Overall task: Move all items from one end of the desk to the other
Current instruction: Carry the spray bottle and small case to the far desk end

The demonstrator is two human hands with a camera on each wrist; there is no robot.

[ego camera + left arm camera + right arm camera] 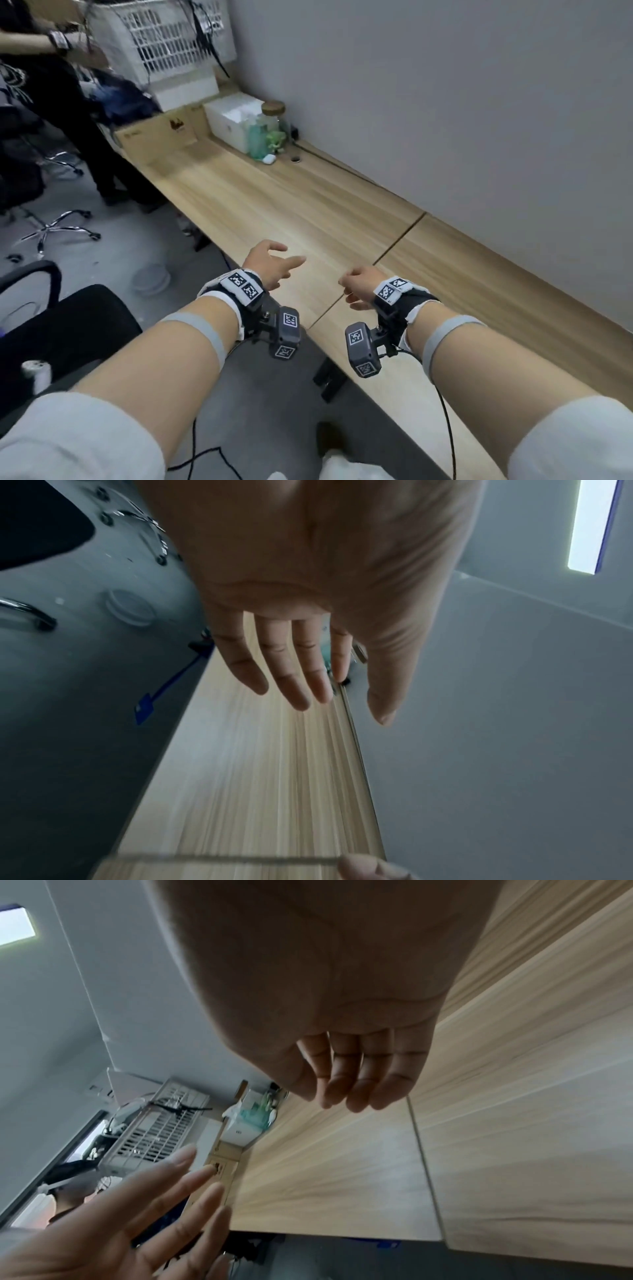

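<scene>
A cluster of items stands at the far end of the wooden desk [308, 205]: a white box [229, 120], a glass jar with a cork lid [274, 116], a teal bottle [257, 140], a small green figure [276, 139] and a small white case [269, 158]. The same group shows small in the right wrist view, the white box [240, 1131] among it. My left hand [274, 260] hovers over the desk's near part, fingers spread and relaxed, holding nothing. My right hand [356, 286] hangs beside it with loosely curled fingers [356, 1085], empty. Both hands are far from the items.
Cardboard boxes [154, 132] and a white lattice basket [161, 37] sit beyond the desk's far end. Another person [51, 68] stands at the far left. Office chairs [58, 329] stand left of the desk. A black cable [342, 171] runs along the wall. A seam [394, 246] crosses the desktop.
</scene>
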